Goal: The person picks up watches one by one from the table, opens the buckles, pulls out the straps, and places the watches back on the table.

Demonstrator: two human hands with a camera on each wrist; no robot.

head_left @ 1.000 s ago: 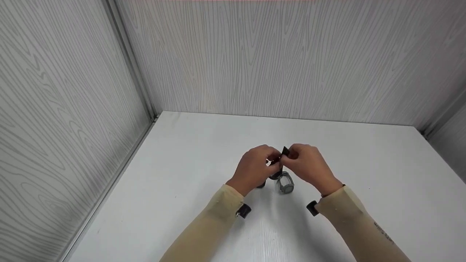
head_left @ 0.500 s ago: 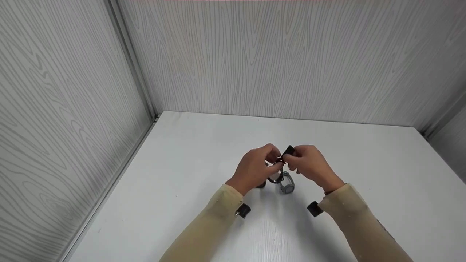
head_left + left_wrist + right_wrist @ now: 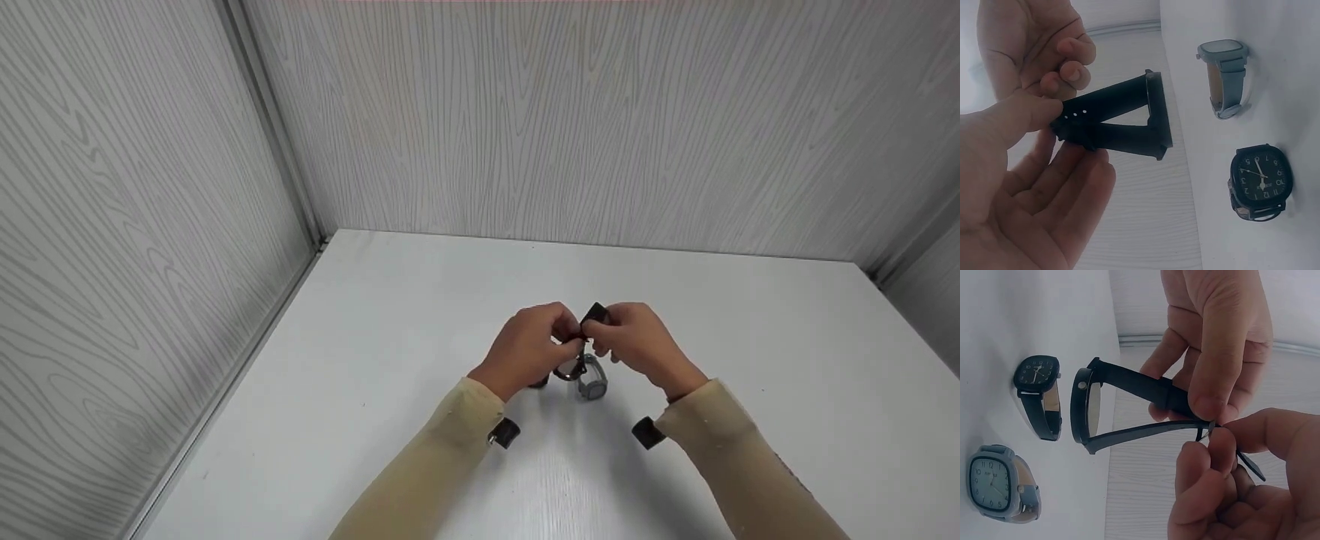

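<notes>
A black wristwatch hangs between both hands, raised over the table, its two strap halves meeting at the fingers. In the right wrist view my left hand pinches the strap by the buckle. My right hand pinches the strap at the buckle from the other side, and the strap's tail sticks out past its fingers. From the left wrist, the left hand has its thumb on the holed strap, with the right hand behind. In the head view the hands meet over the table.
Below the hands, a grey watch with a fastened strap and a second black watch with a dark dial stand on the white table. Wood-grain panels rise behind and at the sides.
My right hand has shifted slightly right and turned, so the strap's tail shows more broadly between the hands. The held watch's case came into clearer view below the left fingers.
</notes>
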